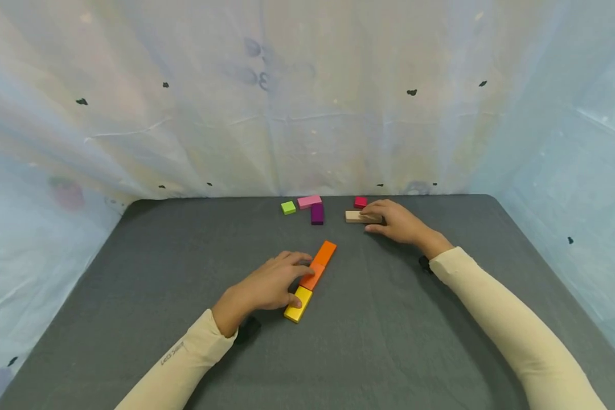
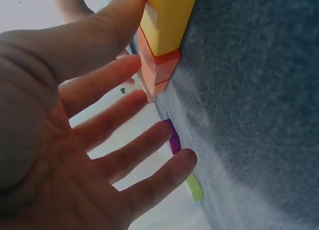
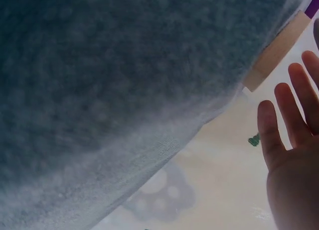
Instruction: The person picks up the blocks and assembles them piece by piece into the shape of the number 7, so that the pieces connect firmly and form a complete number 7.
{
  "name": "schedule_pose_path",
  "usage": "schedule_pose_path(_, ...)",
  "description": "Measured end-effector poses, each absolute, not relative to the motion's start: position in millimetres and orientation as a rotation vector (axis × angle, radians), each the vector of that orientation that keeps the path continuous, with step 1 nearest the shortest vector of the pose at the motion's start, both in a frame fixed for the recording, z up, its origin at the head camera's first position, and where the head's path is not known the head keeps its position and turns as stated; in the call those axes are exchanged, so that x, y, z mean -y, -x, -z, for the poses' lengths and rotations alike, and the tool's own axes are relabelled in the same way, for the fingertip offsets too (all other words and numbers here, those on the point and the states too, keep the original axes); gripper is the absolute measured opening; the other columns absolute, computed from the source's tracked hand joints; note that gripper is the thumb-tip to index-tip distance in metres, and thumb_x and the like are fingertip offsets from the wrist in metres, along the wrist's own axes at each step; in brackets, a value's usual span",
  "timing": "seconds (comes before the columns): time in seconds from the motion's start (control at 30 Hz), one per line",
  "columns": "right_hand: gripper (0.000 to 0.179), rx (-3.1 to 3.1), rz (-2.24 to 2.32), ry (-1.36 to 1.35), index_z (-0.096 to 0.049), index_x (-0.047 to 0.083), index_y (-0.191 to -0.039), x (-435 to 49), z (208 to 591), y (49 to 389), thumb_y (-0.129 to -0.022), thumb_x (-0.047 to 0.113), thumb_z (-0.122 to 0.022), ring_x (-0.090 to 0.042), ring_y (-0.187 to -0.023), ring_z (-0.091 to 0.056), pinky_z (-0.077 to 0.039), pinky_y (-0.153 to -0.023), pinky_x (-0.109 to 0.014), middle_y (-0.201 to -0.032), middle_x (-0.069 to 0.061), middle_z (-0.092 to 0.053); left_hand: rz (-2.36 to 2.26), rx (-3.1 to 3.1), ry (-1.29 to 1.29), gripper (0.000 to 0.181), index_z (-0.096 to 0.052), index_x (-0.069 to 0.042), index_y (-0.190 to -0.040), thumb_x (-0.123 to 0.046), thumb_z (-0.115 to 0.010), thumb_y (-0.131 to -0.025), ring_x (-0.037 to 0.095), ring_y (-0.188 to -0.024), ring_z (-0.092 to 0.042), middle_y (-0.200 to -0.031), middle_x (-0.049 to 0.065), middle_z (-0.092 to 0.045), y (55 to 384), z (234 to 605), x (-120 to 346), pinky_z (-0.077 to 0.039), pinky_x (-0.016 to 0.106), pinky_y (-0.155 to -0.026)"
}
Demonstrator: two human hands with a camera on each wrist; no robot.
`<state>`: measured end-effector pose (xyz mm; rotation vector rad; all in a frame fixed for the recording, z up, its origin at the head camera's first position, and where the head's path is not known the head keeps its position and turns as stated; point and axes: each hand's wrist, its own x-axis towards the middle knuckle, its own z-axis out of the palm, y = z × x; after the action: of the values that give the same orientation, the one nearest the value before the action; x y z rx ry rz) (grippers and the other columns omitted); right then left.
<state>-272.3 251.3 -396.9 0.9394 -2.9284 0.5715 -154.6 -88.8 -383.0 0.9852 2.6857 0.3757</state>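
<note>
A pale, faintly printed sheet [image 1: 307,68] hangs behind and along the sides of the grey-covered counter [image 1: 415,341]. Over the counter reach two cream sleeves: the right sleeve [image 1: 512,324] and the left sleeve [image 1: 184,359], which bears small dark lettering.

The left hand [image 1: 271,282] is at a slanting row of blocks in the middle of the counter. Its grip is spread, fingers nearly straight; the thumb lies against the yellow block, and the index fingertip is at the nearer orange block, on it or just beside it. The right hand [image 1: 397,221] is farther back; its grip is spread too, with the fingers straight beside a plain wooden block. Whether they touch it, I cannot tell.

The row runs from the yellow block [image 2: 169,23] at the near end, through the nearer orange block [image 1: 314,279], to the farther orange block [image 1: 326,250], all end to end. The wooden block [image 1: 355,217] lies crosswise toward the back of the counter. Left of it are the pink block [image 1: 308,201] and the purple block [image 1: 317,214], the purple one just in front of the pink. Smallest are the green block [image 1: 288,208], just left of the pink one, and the red block [image 1: 360,201], just behind the wooden one.
</note>
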Motion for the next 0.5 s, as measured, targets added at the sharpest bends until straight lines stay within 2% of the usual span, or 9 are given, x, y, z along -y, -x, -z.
schedule_pose_path(0.17, 0.045, 2.936, -0.556, -0.922, -0.062, 0.011, -0.135, -251.2, 396.2, 270.9, -0.094, 0.028, -0.07, -0.034, -0.128, -0.053, -0.042, -0.107, -0.055, -0.139, -0.013, -0.059, -0.401, -2.667, -0.969, 0.054, -0.064, -0.018, -0.135, -0.03, -0.08, -0.085, 0.023, -0.124, -0.053, -0.139, 0.002, -0.054, 153.0, 382.4, 89.4, -0.045, 0.045, -0.106)
schedule_pose_path(0.5, 0.042, 2.941, -0.538, -0.952, -0.064, 0.012, -0.132, -251.2, 400.0, 268.7, -0.094, 0.03, -0.069, -0.034, -0.129, -0.052, -0.04, -0.109, -0.055, -0.138, -0.012, -0.059, -0.436, -2.652, -1.0, 0.054, -0.063, -0.015, -0.137, -0.026, -0.078, -0.086, 0.022, -0.119, -0.056, -0.136, 0.002, -0.055, 149.8, 382.9, 92.1, -0.048, 0.043, -0.102)
